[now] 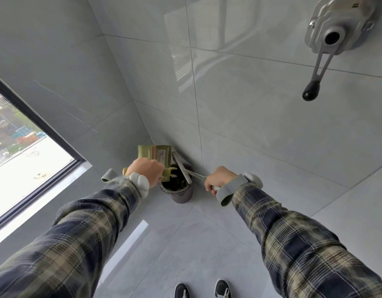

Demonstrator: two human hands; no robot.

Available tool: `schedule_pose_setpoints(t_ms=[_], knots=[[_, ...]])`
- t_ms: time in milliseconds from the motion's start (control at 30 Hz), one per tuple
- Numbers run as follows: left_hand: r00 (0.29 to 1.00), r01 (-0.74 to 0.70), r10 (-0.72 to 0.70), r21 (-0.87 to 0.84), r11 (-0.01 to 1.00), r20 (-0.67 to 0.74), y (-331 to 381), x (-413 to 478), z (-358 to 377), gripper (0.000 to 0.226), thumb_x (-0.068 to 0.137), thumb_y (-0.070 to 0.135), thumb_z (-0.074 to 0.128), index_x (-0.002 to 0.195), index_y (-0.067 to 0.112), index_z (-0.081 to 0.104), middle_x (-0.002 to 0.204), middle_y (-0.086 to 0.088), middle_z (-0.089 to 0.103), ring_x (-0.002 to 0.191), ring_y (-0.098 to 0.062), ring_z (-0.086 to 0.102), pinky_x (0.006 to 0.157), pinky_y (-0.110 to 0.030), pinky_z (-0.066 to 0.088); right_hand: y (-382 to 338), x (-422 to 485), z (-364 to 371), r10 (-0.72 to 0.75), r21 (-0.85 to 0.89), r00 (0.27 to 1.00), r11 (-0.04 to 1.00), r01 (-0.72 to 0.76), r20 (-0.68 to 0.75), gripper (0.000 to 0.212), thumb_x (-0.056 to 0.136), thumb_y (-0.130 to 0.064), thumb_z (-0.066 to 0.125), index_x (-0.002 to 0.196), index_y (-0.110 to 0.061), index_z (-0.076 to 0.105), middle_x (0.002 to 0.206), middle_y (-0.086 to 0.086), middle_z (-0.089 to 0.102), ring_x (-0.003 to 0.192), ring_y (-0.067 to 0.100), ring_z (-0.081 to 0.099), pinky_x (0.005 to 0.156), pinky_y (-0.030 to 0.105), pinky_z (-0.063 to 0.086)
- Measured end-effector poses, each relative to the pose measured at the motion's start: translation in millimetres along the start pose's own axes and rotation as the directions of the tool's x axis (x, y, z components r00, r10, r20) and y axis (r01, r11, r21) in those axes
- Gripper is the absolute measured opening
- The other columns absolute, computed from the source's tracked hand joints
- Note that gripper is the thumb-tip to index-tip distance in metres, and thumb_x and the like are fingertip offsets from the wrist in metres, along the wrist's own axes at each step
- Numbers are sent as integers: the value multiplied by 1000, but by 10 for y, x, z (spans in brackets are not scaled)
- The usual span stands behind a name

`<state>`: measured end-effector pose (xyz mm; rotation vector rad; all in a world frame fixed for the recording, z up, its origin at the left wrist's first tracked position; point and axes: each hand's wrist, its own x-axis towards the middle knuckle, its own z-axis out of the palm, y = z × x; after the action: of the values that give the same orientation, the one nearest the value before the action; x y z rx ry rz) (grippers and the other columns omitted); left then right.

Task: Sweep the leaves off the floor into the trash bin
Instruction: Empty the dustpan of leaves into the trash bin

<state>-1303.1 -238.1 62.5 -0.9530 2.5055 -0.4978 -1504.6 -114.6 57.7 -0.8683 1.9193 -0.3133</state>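
A small dark round trash bin (181, 193) stands in the corner where two grey tiled walls meet, with green leaves (178, 183) inside it. My left hand (146, 169) grips the handle of a green dustpan (155, 156), which is tipped up over the bin's mouth. My right hand (220, 178) grips the handle of a small white brush (182, 167), whose head reaches over the bin beside the dustpan's edge.
A large window (24, 151) with a dark frame runs along the left wall down to the floor. A metal wall fitting with a black-knobbed lever (321, 67) hangs on the right wall. My two shoes (204, 289) stand on the grey floor tiles.
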Motion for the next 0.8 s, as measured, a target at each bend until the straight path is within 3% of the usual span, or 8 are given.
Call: schedule_pose_setpoints(t_ms=[133, 267, 333, 467, 567, 667, 800], knots=[[1000, -11, 11, 8, 1000, 14, 185, -87, 76, 25, 101, 33, 46, 99, 20, 67, 80, 6, 65, 70, -18, 64, 61, -30, 49, 21, -37, 10, -11, -8, 1000, 1000, 11, 9, 22, 81, -1, 65, 62, -6, 55, 66, 9, 54, 63, 20, 52, 66, 27, 42], [992, 99, -102, -42, 994, -75, -11, -38, -17, 37, 100, 43, 46, 70, 21, 46, 61, 10, 44, 59, -15, 51, 56, -28, 43, 6, -55, 0, -17, -1, 1000, 1000, 17, -7, 17, 79, -3, 67, 64, -5, 60, 62, 7, 59, 54, 18, 52, 60, 23, 42], [990, 113, -119, -70, 991, -79, -2, -64, -12, 42, 99, 46, 47, 64, 23, 38, 59, 11, 40, 58, -16, 50, 55, -28, 40, -25, -75, 23, -5, 15, 1000, 1000, 5, -8, 14, 78, -1, 66, 65, -3, 61, 52, 6, 59, 48, 18, 53, 55, 21, 42], [971, 220, -231, -146, 965, -63, -97, -238, 71, 35, 98, 49, 44, 81, 22, 58, 64, 8, 52, 60, -18, 56, 55, -28, 44, -103, -103, 80, -25, 14, 1000, 1000, 25, -3, 14, 76, 3, 63, 64, -2, 57, 46, 7, 55, 51, 21, 53, 56, 25, 42], [941, 311, -334, -243, 919, -57, -268, -365, 141, 40, 96, 55, 43, 78, 23, 58, 67, 6, 58, 57, -19, 56, 52, -27, 42, -182, -195, 107, -37, -28, 999, 999, 37, -4, 21, 79, 3, 63, 61, -3, 55, 35, 2, 50, 52, 19, 53, 55, 24, 41], [884, 419, -464, -342, 841, -57, -485, -583, 215, 41, 93, 53, 49, 65, 23, 48, 59, 7, 51, 47, -13, 47, 45, -24, 32, -373, -353, 189, -92, -125, 996, 988, 94, 21, 25, 84, -2, 64, 61, -5, 55, 50, 5, 54, 64, 20, 55, 62, 26, 42], [818, 515, -576, -432, 740, -12, -713, -990, 368, 40, 89, 50, 53, 62, 23, 46, 56, 7, 49, 47, -11, 46, 42, -23, 30, -666, -488, 450, -144, -185, 989, 972, 147, 27, 10, 81, -3, 68, 79, -2, 58, 72, 13, 61, 74, 26, 59, 70, 30, 45]])
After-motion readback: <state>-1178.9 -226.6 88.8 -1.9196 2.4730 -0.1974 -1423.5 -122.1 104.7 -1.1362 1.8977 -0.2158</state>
